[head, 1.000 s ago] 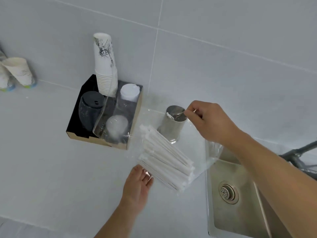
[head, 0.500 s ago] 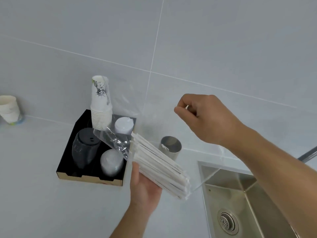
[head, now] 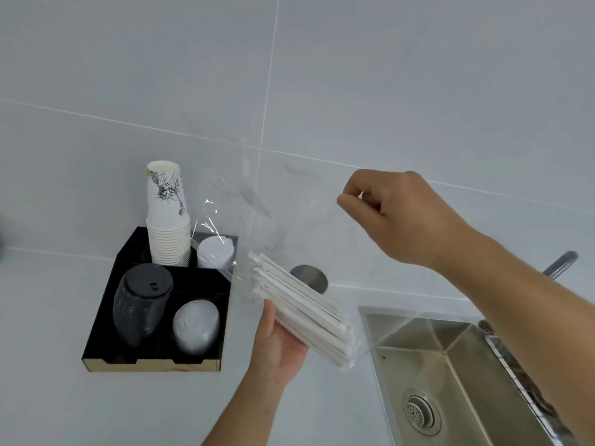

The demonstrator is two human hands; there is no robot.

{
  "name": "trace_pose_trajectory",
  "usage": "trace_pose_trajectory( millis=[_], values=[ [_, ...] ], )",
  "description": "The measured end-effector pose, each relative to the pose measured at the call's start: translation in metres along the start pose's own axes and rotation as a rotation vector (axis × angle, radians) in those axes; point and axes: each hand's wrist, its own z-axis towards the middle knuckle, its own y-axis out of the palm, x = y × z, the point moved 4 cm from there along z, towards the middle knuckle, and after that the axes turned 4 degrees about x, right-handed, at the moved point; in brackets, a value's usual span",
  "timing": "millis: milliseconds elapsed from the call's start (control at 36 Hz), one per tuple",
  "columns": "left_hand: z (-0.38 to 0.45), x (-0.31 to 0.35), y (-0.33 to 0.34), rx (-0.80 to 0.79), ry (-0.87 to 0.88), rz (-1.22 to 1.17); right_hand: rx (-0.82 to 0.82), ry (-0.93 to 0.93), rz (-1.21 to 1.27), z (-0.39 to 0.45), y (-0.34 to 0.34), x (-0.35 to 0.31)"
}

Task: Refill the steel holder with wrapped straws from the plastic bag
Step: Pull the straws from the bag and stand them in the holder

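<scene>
Two hands were up in the head view, the only view I had. My left hand (head: 279,342) was cupped under the bundle of wrapped straws (head: 301,305), fingers curled up around its near side, gripping it through the clear plastic bag (head: 277,226). My right hand (head: 402,217) was raised above and to the right of the bundle, fist nearly closed, thumb and forefinger pinched on what looked like the bag's upper edge; the film was too clear to trace fully.

The relation that mattered: the steel holder (head: 309,276) stood on the counter just beyond the bundle, between my two hands and below the right one, partly hidden behind the straws. Only its round open top showed, and I could not tell how full it was. The bundle's long axis ran on a diagonal, from upper left near the black tray (head: 151,362) down to lower right toward the sink (head: 450,365). The left hand was the nearer to the holder. I judged the bundle would need turning upright before any straws could drop in.

For writing, I could read none. The stack of paper cups (head: 167,217) left of my hands carried a dark inky drawing, no legible words, and the straw wrappers looked plain white.
</scene>
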Motion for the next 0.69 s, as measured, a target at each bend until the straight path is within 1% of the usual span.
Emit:
trace_pose_trajectory(
  millis=[167,306,417,500,694],
  values=[
    [0.017,-0.005,0.015,0.065,-0.006,0.040,0.028,0.045,0.006,0.002,-0.005,0.009],
    [0.026,-0.001,0.021,0.121,0.002,0.020,0.005,0.126,-0.001,0.002,-0.017,0.020],
    [0.033,0.003,0.030,0.090,-0.010,0.010,0.073,0.191,0.067,-0.007,-0.035,0.034],
    [0.040,0.004,0.033,0.106,-0.012,0.006,0.126,0.286,0.208,-0.023,-0.042,0.048],
    [0.053,0.004,0.031,0.144,-0.035,0.040,0.295,0.509,0.683,-0.070,-0.025,0.074]
  ],
)
